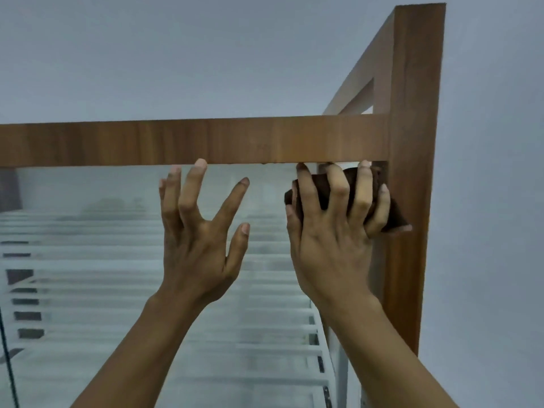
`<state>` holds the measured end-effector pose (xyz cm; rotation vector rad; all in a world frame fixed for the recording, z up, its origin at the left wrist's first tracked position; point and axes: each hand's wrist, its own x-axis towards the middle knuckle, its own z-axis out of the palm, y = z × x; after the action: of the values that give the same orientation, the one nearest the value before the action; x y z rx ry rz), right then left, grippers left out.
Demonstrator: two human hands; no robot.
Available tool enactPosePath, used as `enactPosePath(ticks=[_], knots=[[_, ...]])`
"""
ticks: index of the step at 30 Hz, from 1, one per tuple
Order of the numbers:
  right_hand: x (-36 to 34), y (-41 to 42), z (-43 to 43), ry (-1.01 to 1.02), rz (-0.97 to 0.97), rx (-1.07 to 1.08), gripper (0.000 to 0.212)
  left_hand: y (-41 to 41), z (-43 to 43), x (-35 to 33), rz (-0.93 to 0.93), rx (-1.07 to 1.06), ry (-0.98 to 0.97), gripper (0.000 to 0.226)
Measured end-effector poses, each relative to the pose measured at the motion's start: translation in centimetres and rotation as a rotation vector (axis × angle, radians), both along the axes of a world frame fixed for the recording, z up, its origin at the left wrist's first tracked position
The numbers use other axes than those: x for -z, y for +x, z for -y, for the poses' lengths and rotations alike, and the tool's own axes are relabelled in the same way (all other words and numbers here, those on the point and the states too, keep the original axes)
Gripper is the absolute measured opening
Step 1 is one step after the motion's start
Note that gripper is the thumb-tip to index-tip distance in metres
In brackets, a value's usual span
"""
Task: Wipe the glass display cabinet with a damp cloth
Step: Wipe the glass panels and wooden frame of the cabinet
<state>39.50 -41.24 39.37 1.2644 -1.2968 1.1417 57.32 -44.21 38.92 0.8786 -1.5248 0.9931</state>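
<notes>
Right hand (332,231) pressing a dark brown folded cloth (391,213) flat against the clear glass panel (117,260) of the wooden-framed display cabinet, fingers spread and curled over the fabric, up in the top right corner of the pane. Cloth touching the brown wooden upright post (412,142) and sitting just under the brown wooden horizontal rail (176,142). Left hand (200,231) hovering open just beside it, fingers splayed wide and gripping nothing, fingertips reaching the lower edge of the rail. White slatted shelves (147,334) showing blurrily through the glass. Plain grey wall (206,54) filling the background.
</notes>
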Motion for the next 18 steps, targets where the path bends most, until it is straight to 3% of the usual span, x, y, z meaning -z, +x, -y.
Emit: enactPosePath(ticks=[5,8,11,13,16,18], knots=[[1.1,5.0,2.2,-0.022,0.154,-0.086,0.051,5.1,1.3,0.8,0.012,0.012,0.038,0.050],[1.1,9.2,2.2,0.001,-0.002,-0.176,0.052,7.2,1.7,1.2,0.072,0.058,0.055,0.052],[2.2,9.5,2.5,0.011,-0.156,-0.217,0.037,9.1,2.4,1.4,0.154,0.087,0.047,0.054],[2.5,6.3,2.8,-0.059,-0.042,-0.185,0.031,9.8,2.7,1.6,0.173,0.106,0.052,0.054],[1.1,2.6,2.3,-0.196,0.376,-0.152,0.029,10.0,2.7,1.8,0.168,0.121,0.048,0.055],[0.1,5.5,2.6,-0.196,0.399,-0.126,0.035,9.9,2.7,1.8,0.165,0.145,0.051,0.055]])
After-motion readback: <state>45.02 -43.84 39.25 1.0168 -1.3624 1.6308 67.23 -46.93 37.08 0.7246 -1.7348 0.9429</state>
